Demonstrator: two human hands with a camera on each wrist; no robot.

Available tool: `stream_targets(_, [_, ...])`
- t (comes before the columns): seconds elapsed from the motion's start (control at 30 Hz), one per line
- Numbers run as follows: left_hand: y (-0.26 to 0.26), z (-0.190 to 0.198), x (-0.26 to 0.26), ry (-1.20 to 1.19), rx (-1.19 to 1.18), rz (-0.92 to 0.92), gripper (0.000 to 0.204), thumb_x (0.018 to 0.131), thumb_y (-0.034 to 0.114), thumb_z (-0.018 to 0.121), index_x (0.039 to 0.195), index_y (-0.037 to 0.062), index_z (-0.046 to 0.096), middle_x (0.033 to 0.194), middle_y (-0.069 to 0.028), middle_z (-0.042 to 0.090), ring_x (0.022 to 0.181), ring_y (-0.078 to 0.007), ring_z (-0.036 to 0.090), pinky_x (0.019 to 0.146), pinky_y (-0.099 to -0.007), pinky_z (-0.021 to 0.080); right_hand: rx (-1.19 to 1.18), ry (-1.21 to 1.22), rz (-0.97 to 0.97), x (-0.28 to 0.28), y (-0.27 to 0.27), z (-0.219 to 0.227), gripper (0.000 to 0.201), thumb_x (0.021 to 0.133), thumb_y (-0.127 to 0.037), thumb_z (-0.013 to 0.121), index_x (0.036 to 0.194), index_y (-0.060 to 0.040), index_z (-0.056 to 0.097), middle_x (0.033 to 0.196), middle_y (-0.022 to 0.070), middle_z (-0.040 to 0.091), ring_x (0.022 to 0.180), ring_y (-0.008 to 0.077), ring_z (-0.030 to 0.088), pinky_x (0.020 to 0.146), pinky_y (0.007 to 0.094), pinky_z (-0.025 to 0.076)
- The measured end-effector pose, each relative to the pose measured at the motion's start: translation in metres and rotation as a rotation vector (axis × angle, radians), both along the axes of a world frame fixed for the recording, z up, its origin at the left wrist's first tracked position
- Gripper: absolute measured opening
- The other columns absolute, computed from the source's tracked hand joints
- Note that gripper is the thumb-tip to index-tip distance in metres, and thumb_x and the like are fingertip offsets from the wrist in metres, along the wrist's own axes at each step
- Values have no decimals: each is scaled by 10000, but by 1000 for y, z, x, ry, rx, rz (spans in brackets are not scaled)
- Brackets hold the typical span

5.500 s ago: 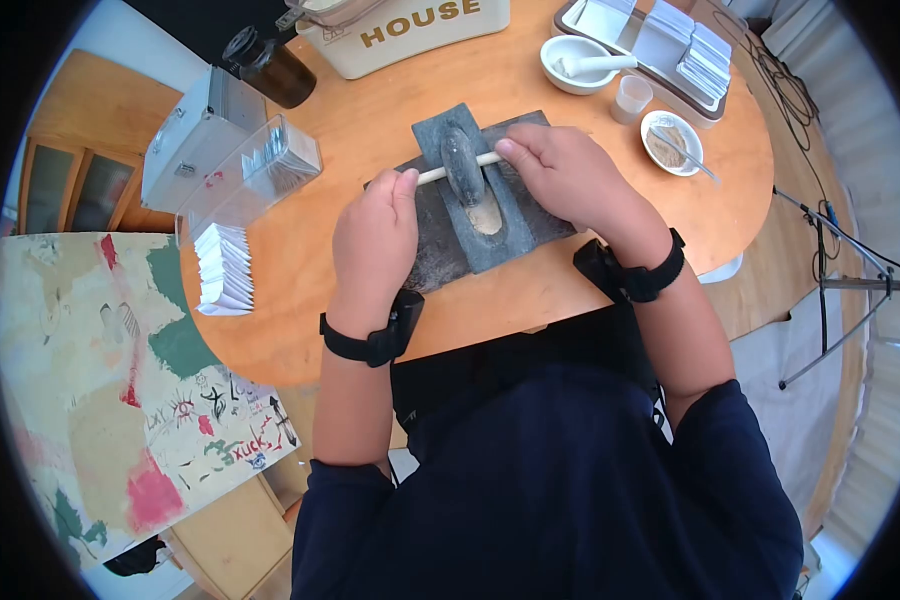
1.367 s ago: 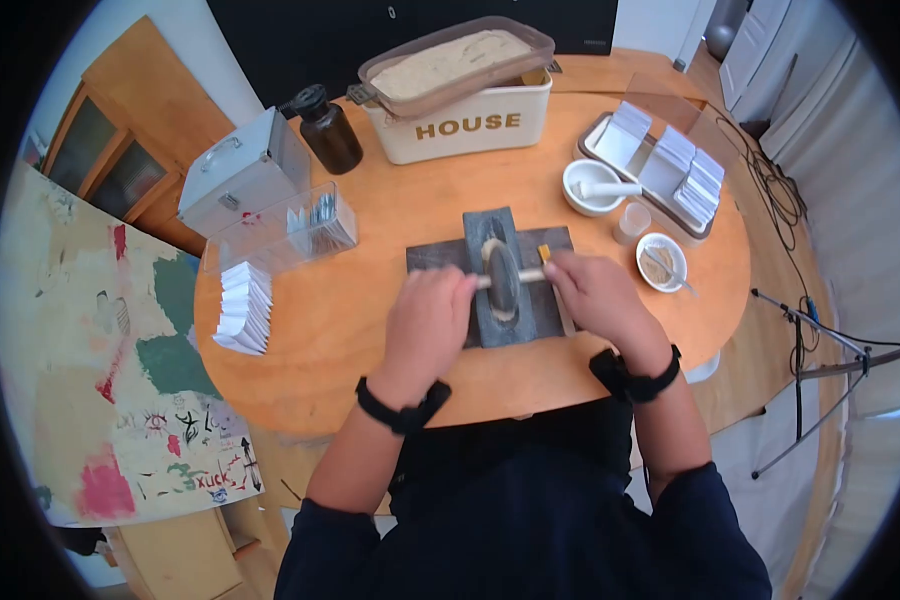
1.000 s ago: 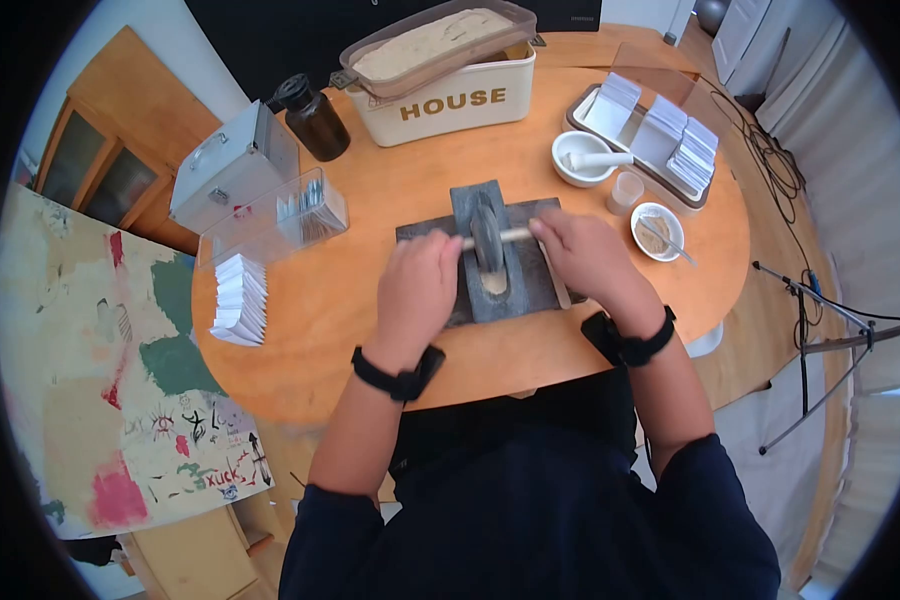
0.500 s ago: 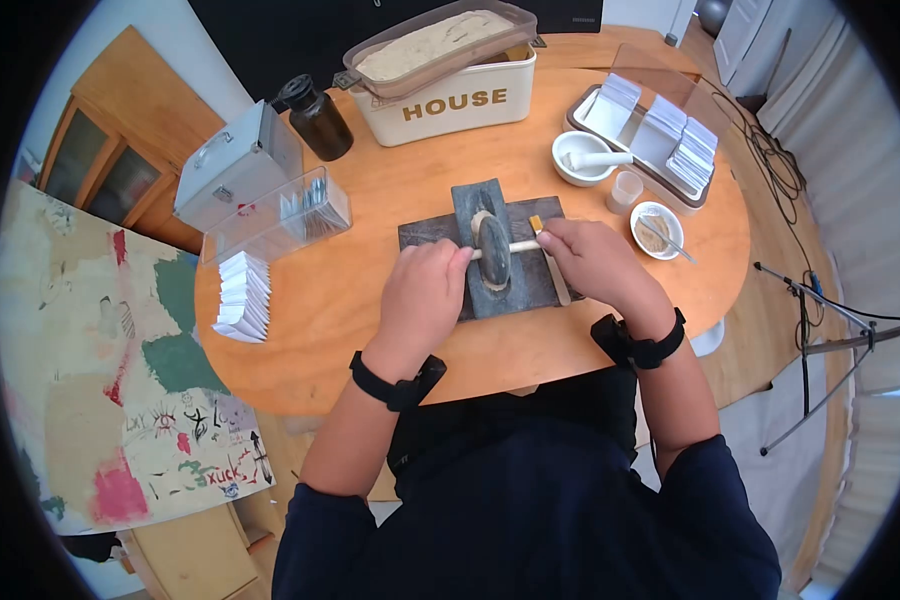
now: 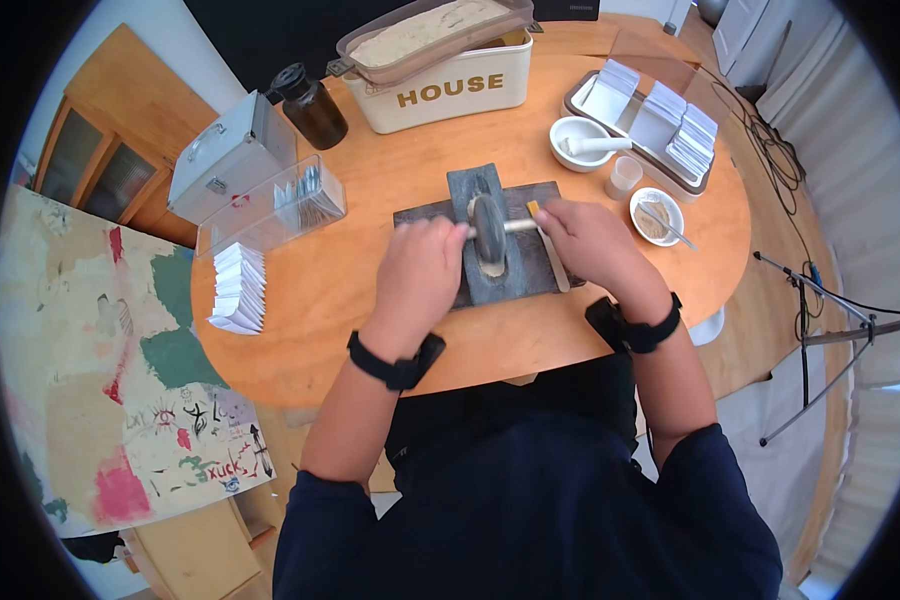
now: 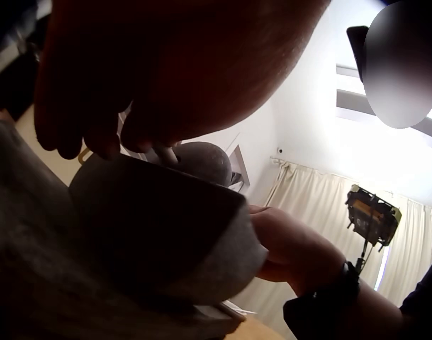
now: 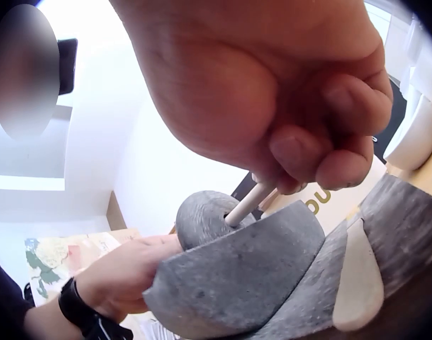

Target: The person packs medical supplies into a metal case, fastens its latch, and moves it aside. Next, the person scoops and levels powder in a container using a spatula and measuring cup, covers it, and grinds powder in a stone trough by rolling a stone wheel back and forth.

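A grey stone grinding wheel (image 5: 489, 230) stands on edge in a boat-shaped stone trough (image 5: 488, 291), with pale powder showing at both ends of the groove. Through its centre runs a light wooden axle (image 5: 519, 226). My left hand (image 5: 419, 272) grips the axle's left end, and my right hand (image 5: 592, 243) grips the right end with curled fingers, as the right wrist view shows. Beneath the trough lies a dark slab (image 5: 537, 198). A wooden spatula (image 7: 359, 280) rests on this slab at the trough's right side, partly under my right hand in the head view.
Right of the slab are a mortar with pestle (image 5: 576, 147), a plastic cup (image 5: 624, 176), a powder bowl with spoon (image 5: 653, 236) and a tray of white packets (image 5: 692, 183). Behind stands a HOUSE bin (image 5: 390, 112). Folded papers (image 5: 238, 290) and a clear box (image 5: 332, 200) stand left.
Both hands have rolled the wheel back and forth along the trough. It was at the far end a second ago, came nearer, and now sits slightly farther off again. Both grips stay.
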State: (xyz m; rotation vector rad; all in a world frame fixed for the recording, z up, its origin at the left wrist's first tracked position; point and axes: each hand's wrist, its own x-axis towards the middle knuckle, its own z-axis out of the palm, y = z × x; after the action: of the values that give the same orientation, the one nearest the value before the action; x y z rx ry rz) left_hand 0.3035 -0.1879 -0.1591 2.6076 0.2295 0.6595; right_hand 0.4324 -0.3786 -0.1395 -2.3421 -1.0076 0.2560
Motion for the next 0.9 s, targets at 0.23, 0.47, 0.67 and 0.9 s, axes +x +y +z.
stream_targets(0.23, [3, 0, 9, 22, -37, 38, 301, 1014, 233, 483, 876, 12, 634, 820, -200, 623, 817, -409, 559, 753, -482, 444, 143, -46, -60, 7, 10, -15, 318, 1003, -314, 482, 915, -63, 656, 820, 201, 662, 815, 412, 630, 704, 509, 483])
stream_targets(0.47, [-4, -4, 1, 32, -21, 45, 310, 1009, 241, 491, 820, 25, 606, 783, -183, 607, 812, -388, 552, 733, -489, 447, -15, 71, -3, 1, 0, -4, 321, 1002, -314, 485, 925, -61, 666, 811, 202, 665, 794, 404, 636, 701, 510, 489])
stream_targets(0.67, [-6, 4, -6, 110, 5, -19, 307, 1013, 230, 476, 859, -1, 608, 862, -211, 628, 871, -409, 574, 747, -481, 448, -57, 6, 40, -1, -9, 6, 309, 994, -323, 497, 927, -83, 679, 811, 187, 669, 808, 392, 642, 711, 494, 498])
stream_targets(0.9, [-4, 3, -9, 90, 28, -19, 302, 1023, 221, 454, 896, 6, 623, 838, -205, 606, 840, -405, 547, 753, -463, 428, -20, -41, -29, 1, 2, 6, 314, 989, -338, 504, 948, -94, 698, 839, 169, 681, 815, 388, 643, 715, 492, 501])
